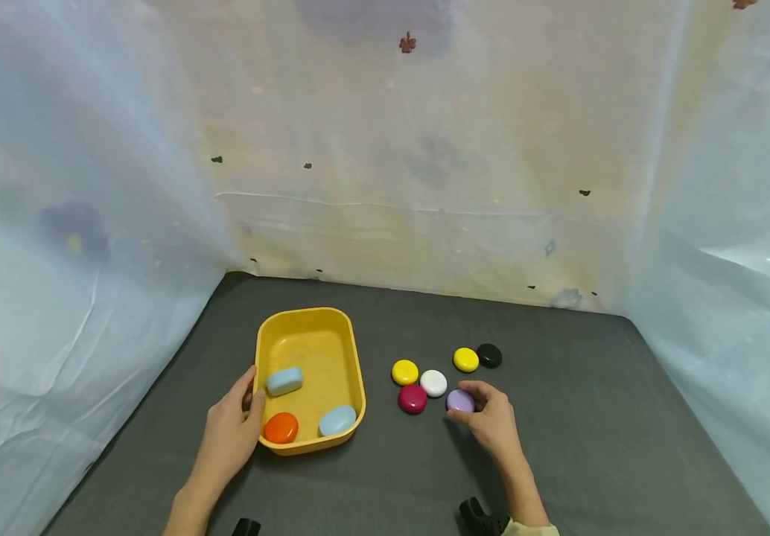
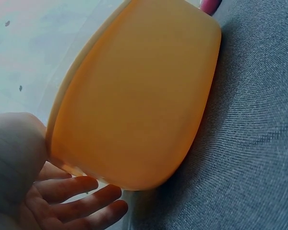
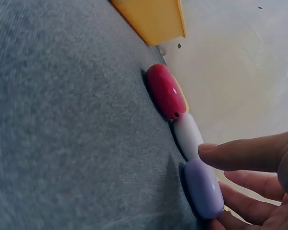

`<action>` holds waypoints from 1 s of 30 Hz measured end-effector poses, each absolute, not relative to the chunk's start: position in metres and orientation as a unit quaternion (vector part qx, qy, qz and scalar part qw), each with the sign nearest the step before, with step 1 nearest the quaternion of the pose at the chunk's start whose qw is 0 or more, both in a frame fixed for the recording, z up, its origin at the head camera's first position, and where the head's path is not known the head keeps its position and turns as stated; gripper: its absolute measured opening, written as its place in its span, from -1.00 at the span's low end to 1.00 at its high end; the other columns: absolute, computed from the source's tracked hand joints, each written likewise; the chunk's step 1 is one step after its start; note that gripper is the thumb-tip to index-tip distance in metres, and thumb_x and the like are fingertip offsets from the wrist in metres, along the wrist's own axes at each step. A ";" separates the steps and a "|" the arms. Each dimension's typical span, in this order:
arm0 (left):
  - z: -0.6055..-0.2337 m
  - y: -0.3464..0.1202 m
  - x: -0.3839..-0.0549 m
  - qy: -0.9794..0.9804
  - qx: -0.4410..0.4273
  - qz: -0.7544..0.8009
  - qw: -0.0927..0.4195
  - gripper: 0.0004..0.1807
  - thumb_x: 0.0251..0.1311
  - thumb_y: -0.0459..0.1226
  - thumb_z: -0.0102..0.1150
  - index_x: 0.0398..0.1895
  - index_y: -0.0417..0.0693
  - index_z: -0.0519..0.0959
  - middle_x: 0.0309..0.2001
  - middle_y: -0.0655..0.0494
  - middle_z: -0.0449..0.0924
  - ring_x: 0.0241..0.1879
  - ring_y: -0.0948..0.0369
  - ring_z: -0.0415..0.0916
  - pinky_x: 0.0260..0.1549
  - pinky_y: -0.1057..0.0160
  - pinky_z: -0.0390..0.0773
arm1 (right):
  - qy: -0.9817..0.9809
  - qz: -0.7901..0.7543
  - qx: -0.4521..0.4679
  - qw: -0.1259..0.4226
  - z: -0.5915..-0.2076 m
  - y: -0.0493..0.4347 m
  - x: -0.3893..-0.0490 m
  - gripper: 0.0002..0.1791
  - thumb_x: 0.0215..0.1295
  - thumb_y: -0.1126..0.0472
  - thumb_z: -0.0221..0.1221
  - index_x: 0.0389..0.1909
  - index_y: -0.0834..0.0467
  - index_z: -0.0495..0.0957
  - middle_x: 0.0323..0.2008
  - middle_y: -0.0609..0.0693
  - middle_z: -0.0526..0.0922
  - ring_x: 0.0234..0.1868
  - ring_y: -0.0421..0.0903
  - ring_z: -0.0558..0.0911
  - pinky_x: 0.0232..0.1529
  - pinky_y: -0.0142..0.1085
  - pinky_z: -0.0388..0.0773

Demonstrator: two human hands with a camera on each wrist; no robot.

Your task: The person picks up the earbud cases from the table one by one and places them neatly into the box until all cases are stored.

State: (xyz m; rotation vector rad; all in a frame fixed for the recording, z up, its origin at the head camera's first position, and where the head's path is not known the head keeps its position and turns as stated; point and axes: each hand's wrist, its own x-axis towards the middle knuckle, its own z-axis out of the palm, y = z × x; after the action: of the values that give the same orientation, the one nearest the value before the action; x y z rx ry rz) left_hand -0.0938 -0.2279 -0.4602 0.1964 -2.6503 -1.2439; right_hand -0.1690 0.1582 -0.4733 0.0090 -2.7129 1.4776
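Note:
My left hand holds the yellow tray by its left side, thumb at the rim. In the left wrist view, its fingers lie by the outside of the wall. Inside the tray sit two light blue pieces and an orange one. To the right, my right hand pinches a smooth, rounded purple bead between thumb and fingers, low over the cloth. Close beside it are a white bead and a dark red bead, which shows a small dark hole in the right wrist view.
One yellow bead lies behind the red one. Farther back, another yellow bead touches a black bead. Dark grey cloth covers the table, with pale plastic sheeting behind and on both sides.

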 end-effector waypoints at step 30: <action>-0.457 -0.226 -0.096 -0.901 0.077 -0.419 0.086 -0.41 0.53 -0.22 -0.12 0.51 -0.28 0.09 0.34 -0.35 0.28 0.23 -0.16 0.36 0.06 -0.14 0.47 | -0.910 0.415 0.000 0.011 -0.475 0.160 -0.175 -0.41 -0.18 0.42 0.55 0.00 0.30 0.65 -0.16 0.10 0.66 -0.17 0.00 0.60 -0.06 -0.01 0.57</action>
State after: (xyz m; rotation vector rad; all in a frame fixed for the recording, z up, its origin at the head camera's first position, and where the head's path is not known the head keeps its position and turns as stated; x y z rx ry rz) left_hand -0.0955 -0.2260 -0.4573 0.2308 -2.6847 -1.2474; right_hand -0.1747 0.1600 -0.4754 0.0004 -2.8378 1.2940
